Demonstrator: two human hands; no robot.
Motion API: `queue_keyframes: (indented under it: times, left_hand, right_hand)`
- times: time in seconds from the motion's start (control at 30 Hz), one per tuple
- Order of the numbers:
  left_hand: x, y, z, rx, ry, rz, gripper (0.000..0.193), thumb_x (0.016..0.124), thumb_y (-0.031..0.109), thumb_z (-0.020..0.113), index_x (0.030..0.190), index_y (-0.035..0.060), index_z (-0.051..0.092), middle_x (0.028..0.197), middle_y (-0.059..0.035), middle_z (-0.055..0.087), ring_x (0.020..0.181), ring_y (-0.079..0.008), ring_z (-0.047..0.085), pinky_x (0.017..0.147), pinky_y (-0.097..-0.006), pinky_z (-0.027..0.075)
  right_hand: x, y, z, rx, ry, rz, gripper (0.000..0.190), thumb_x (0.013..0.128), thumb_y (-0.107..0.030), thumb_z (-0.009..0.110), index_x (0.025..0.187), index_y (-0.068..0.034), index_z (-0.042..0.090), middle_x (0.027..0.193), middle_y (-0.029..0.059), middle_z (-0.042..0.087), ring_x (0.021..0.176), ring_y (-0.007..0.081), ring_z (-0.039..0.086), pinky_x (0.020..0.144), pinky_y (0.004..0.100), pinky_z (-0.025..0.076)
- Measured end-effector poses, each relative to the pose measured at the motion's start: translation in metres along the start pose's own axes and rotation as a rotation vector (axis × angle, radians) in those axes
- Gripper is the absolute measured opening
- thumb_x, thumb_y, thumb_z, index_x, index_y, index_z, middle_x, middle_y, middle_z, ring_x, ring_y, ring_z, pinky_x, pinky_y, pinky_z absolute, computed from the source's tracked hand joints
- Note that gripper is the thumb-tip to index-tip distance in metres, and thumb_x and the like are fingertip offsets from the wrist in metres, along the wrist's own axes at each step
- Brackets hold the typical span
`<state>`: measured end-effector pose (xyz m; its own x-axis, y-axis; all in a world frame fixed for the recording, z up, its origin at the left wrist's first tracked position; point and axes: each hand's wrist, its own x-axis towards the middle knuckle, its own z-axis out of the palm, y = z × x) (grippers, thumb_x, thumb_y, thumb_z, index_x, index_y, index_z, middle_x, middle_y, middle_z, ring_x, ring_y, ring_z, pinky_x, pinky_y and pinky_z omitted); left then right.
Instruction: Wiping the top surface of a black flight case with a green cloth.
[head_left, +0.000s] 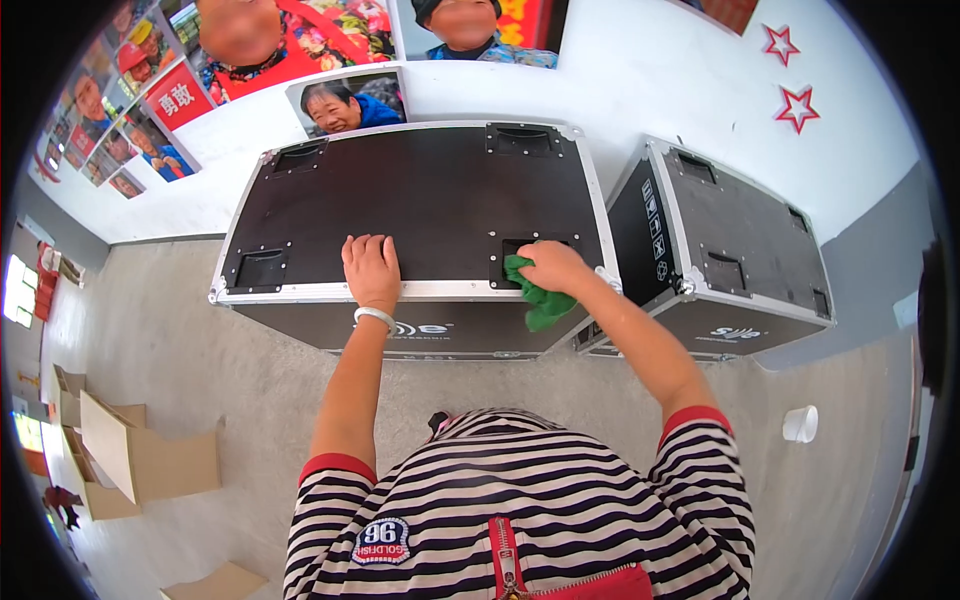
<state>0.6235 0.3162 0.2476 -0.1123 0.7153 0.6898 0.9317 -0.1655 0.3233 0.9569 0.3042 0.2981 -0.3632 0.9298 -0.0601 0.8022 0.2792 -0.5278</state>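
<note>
A large black flight case (420, 202) with aluminium edge trim and metal corners stands before me. Its top has a recessed black dish near each corner. My left hand (373, 270) lies palm down over the front edge of the lid, fingers slightly apart, holding nothing. In my right hand (551, 266) is a bunched green cloth (547, 304), pressed at the front right recess (517, 251) of the lid. Part of the cloth hangs down over the front edge. My right fingertips are partly hidden by the cloth and the recess.
A second black flight case (750, 232) stands to the right. Behind them is a white wall (645, 67) with photo panels and red stars (797, 109). A white bucket (800, 424) is on the concrete floor at right; cardboard-coloured boxes (142, 457) stand at left.
</note>
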Motion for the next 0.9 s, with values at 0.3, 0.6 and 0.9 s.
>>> queue_keyframes:
  times: [0.3, 0.6, 0.9]
  left_hand:
    - [0.001, 0.012, -0.003, 0.004, -0.017, -0.041, 0.027, 0.101, 0.028, 0.057, 0.107, 0.006, 0.072, 0.12, -0.0173, 0.065, 0.126, -0.0411, 0.051, 0.111, -0.0488, 0.039]
    - [-0.002, 0.0, -0.004, 0.041, -0.043, -0.094, 0.028, 0.102, 0.03, 0.056, 0.108, 0.0085, 0.072, 0.122, -0.015, 0.065, 0.128, -0.0407, 0.05, 0.108, -0.0484, 0.041]
    - [-0.002, 0.009, -0.006, 0.026, -0.047, -0.083, 0.027, 0.101, 0.028, 0.057, 0.106, 0.0068, 0.073, 0.121, -0.0169, 0.065, 0.127, -0.0423, 0.051, 0.107, -0.0487, 0.042]
  right_hand:
    - [-0.033, 0.088, -0.104, -0.263, 0.131, 0.216, 0.029, 0.083, -0.025, 0.066, 0.109, -0.011, 0.074, 0.104, 0.0161, 0.073, 0.1, 0.0365, 0.068, 0.089, 0.0442, 0.054]
    - [-0.043, 0.11, -0.113, 1.597, 0.276, 0.123, 0.042, 0.101, -0.016, 0.058, 0.14, -0.004, 0.052, 0.124, 0.0087, 0.067, 0.106, 0.0192, 0.069, 0.093, 0.0353, 0.057]
    - [-0.025, 0.105, -0.034, -0.012, 0.539, 0.127, 0.056, 0.092, -0.041, 0.067, 0.139, -0.013, 0.06, 0.137, 0.0193, 0.057, 0.124, 0.0371, 0.055, 0.103, 0.0479, 0.045]
